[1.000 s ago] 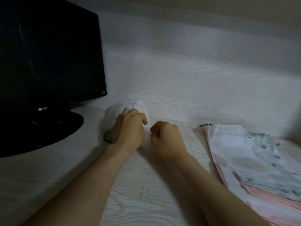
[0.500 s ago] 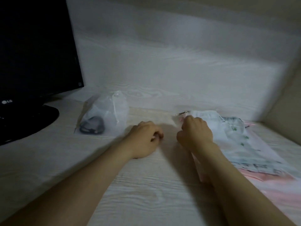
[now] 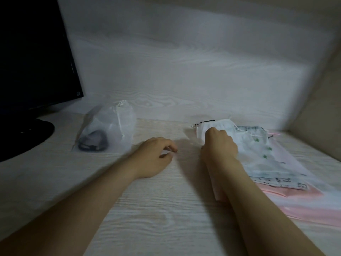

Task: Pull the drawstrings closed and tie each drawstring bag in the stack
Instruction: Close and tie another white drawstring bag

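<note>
The left grip (image 3: 155, 156) rests on the counter (image 3: 147, 209) near the middle, its fingers loosely curled with nothing between them. The right grip (image 3: 219, 145), at about 3 o'clock from it and a little apart, has its fingers curled over the mouth end of the top bag (image 3: 224, 125), a white one, and holds it there. That bag lies uppermost on the stack (image 3: 267, 163) of flat bags, which spreads over the counter from 2 to 4 o'clock: white with green marks, then grey print, then pink underneath. At 10 o'clock a tied bag (image 3: 108, 130), translucent with its cords gathered at the top, stands against the back panel with a dark thing (image 3: 92, 145) inside. A black monitor (image 3: 33, 61) fills 9 to 11 o'clock.
</note>
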The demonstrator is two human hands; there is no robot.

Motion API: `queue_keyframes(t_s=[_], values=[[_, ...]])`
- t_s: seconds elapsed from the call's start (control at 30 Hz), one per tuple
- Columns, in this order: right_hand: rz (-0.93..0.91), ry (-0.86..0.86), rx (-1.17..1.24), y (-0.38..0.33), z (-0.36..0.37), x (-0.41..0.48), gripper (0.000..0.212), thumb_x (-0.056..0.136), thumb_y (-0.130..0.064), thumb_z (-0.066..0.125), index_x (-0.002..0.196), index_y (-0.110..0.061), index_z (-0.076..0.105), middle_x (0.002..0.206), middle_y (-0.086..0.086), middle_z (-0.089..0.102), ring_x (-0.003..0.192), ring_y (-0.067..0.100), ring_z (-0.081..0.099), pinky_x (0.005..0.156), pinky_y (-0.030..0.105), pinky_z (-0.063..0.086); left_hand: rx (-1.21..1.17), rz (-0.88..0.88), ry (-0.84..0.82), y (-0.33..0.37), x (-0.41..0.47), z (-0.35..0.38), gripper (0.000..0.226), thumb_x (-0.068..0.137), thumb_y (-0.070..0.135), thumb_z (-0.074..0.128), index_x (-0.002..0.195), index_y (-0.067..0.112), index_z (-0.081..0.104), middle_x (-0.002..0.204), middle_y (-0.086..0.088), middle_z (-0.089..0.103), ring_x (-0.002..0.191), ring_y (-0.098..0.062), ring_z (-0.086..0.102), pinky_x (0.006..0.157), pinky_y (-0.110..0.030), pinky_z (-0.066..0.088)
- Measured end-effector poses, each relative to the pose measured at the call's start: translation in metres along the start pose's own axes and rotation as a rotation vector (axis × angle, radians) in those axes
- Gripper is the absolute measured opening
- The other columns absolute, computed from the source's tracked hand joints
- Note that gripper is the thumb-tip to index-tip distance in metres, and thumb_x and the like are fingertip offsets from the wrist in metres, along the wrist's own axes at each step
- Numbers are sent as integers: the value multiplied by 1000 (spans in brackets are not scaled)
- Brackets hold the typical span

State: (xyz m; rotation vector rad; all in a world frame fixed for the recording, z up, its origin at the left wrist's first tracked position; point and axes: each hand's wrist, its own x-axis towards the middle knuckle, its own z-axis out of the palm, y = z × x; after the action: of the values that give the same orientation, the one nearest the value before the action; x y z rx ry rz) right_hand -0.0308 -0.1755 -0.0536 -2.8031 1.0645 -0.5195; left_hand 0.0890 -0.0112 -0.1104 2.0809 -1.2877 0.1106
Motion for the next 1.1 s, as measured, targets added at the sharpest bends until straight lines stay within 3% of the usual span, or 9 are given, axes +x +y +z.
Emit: queue_keyframes(t_s=[0.27,0.43,0.5,0.6,0.73,0.83,0.93,1.03,1.1], values=[[36,49,50,6,-2,1,17,89,1,55,88,-14,47,85,2,43,85,28,47,73,35,39,-5,-1,-13,-2,-1,0,24,101,22,63,122,25,74,123,9,72,118,-7,64,108,-33,48],[39,220,43,4,-16,-3,32,95,-6,56,72,-18,36,90,9,50,81,33,46,70,38,35,-17,-13,-2,-1,-2,-1,23,101,23,64,121,26,75,123,13,72,116,-1,63,104,-23,47],[-33,343,37,0,-19,-3,11,95,-7,58,89,-16,55,93,11,61,87,39,57,67,37,34,-35,-16,8,1,-2,-2,22,100,20,64,118,25,77,119,14,73,112,2,64,100,-16,46],[-171,488,23,-6,-9,-1,40,87,-5,68,124,-21,61,102,7,69,92,37,67,62,34,32,-116,-44,24,3,-3,-3,20,99,16,65,112,22,79,114,12,76,107,2,68,97,-14,50],[-427,556,221,-16,1,1,59,83,9,61,137,-16,59,105,10,67,86,39,66,60,34,38,-178,-129,183,-2,-2,-8,22,99,17,65,118,25,73,119,9,71,103,-2,68,95,-26,57],[-616,493,363,-23,5,-1,62,85,8,57,144,-10,54,109,11,61,92,34,62,71,41,48,-227,-178,349,-5,-1,-15,36,100,11,66,135,19,61,129,4,63,103,-5,66,93,-26,56],[-671,448,479,-27,7,-4,49,83,5,57,130,-8,64,104,6,59,85,25,60,75,35,47,-265,-208,476,-11,-1,-23,52,101,8,64,148,20,45,132,3,58,102,-6,65,91,-28,56],[-680,472,592,-30,7,-7,25,79,7,63,95,-10,71,93,1,60,74,11,54,67,12,38,-254,-181,519,-17,-2,-29,74,98,6,67,159,26,31,139,1,51,100,-9,65,87,-24,54],[-688,457,631,-32,7,-8,23,76,8,65,82,-13,69,87,-1,60,71,8,52,66,7,34,-210,-80,513,-20,-4,-32,84,93,5,67,163,28,27,146,-2,45,106,-13,62,91,-27,53]])
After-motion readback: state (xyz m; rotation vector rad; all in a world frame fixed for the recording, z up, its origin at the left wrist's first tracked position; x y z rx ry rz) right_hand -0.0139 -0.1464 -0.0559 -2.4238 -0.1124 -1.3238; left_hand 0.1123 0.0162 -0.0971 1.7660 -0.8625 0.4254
